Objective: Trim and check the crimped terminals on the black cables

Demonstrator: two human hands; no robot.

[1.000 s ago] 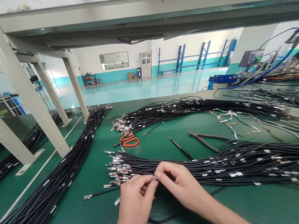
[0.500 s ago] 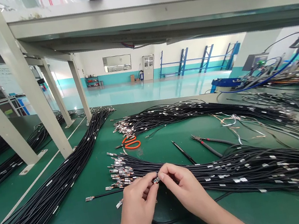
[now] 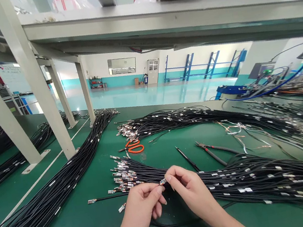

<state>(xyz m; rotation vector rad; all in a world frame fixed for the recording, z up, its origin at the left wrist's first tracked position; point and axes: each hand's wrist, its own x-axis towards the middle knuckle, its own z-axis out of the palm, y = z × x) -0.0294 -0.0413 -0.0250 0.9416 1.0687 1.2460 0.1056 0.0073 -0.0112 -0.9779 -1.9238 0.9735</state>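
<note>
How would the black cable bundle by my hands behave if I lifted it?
The black cable bundle would probably sag, since it's long and already curves. It's likely fairly heavy, being so thickly packed. Its metal terminals could snag, as they stick out unevenly.

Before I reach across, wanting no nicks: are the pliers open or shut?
Open: the pliers lie with their handles spread in a wide V.

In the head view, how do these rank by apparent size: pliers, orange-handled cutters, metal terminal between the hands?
Largest to smallest, as they look:
1. Pliers
2. Orange-handled cutters
3. Metal terminal
</note>
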